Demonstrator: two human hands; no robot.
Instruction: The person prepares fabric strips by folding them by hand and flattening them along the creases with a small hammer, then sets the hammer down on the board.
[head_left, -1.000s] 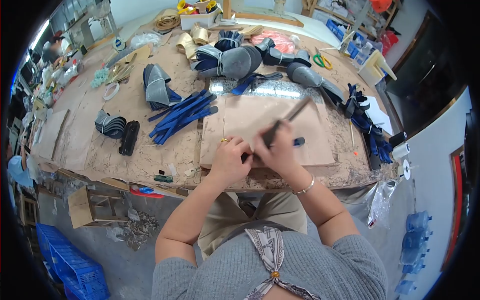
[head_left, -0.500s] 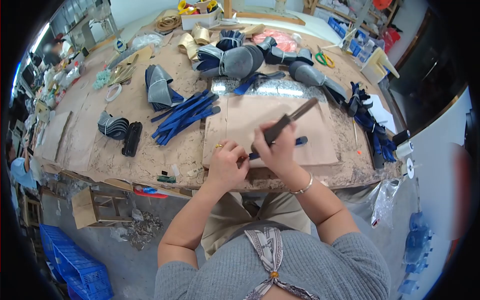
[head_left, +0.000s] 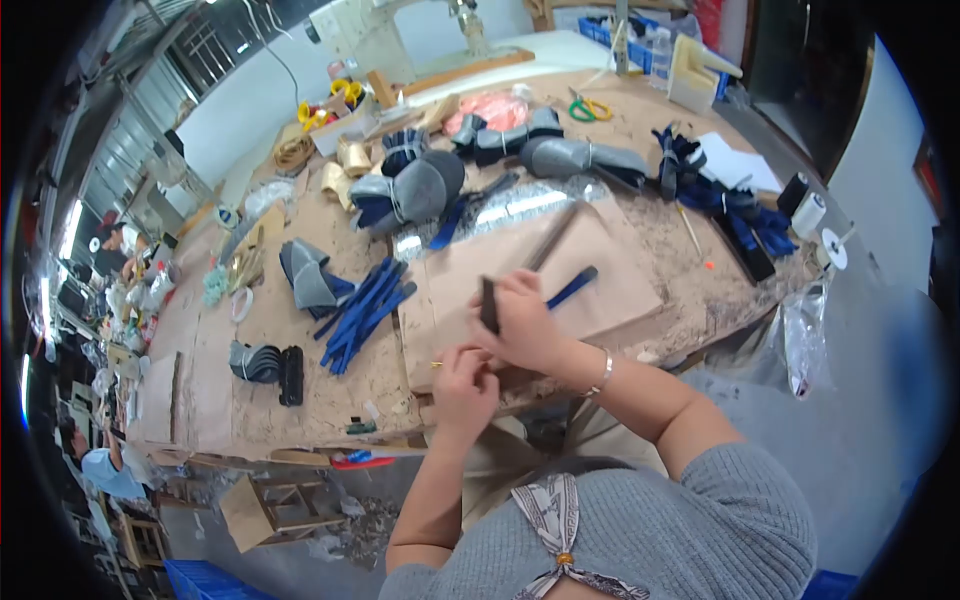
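Observation:
My right hand (head_left: 525, 325) is closed around a dark tool (head_left: 489, 305), whose long brown bar (head_left: 556, 238) points away from me; its exact kind is unclear. Beneath that hand, a narrow blue strip (head_left: 572, 287) with a dark rounded tip lies on a beige-covered board (head_left: 625, 285). My left hand (head_left: 467, 385) sits at the board's near edge with fingers curled, against the right hand. It pinches at the strip's near end, which is mostly hidden. A pile of similar blue strips (head_left: 365, 315) lies left of the board.
Tied grey and blue bundles (head_left: 425, 188) lie beyond the board. Green-and-orange scissors (head_left: 590, 107) are at the back, thread spools (head_left: 808, 213) at the right edge. A black case (head_left: 291, 376) lies to the left. A wooden stool (head_left: 265, 512) stands below; other people are far left.
The view has turned and shifted, so the table appears tilted. My right hand has come closer over my left, and the tool's angle has changed. The blue strip still lies on the board.

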